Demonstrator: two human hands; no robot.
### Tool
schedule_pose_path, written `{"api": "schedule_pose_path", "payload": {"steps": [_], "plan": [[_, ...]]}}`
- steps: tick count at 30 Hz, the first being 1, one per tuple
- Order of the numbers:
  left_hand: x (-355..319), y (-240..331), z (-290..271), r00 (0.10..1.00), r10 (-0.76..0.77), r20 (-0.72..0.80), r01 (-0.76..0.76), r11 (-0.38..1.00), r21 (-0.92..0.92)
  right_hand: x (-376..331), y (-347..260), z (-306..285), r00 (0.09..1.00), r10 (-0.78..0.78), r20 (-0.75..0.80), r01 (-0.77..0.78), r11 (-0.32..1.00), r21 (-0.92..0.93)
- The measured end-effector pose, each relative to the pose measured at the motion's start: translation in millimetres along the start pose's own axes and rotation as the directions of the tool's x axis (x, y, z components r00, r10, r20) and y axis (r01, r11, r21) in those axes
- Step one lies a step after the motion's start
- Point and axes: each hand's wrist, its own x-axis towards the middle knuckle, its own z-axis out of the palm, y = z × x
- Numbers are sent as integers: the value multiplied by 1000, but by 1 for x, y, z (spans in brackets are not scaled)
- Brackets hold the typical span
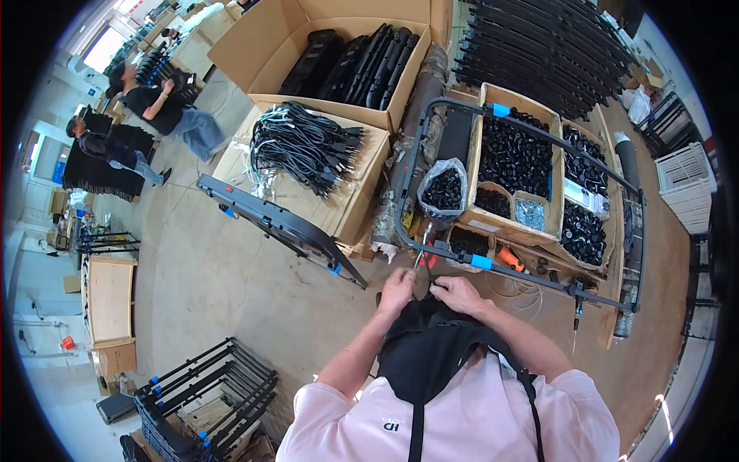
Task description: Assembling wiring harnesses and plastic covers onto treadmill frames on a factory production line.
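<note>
Both hands are close together but apart above a black cloth apron (431, 350). The left hand (398, 290), slightly blurred, has curled fingers; the right hand (459, 294) bends in beside it. Whether either is clamped on something I cannot tell. Just beyond them are a small red-handled tool (428, 262) and a black rectangular tubular frame (531, 276) with blue sleeves, extending across a light wooden crate (517, 219) of small black parts.

A pale pink short-sleeved shirt (489, 408) contrasts with a black cloth apron (427, 350) and blue-banded black tubular frame (523, 274).
</note>
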Motion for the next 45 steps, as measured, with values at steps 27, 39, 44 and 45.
{"api": "schedule_pose_path", "payload": {"steps": [27,39,44,45], "plan": [[15,23,-11,916,147,373,-92,983,-162,111,-57,-80,980,152,128,-178,957,229],[13,10,-9,916,182,359,-159,983,-92,137,1,-75,888,326,-323,138,482,865],[11,24,1,896,254,365,-210,965,-154,130,-22,-87,824,302,-478,293,495,818],[10,33,3,904,224,364,-194,974,-117,130,-25,-92,818,302,-490,303,498,813]]}}
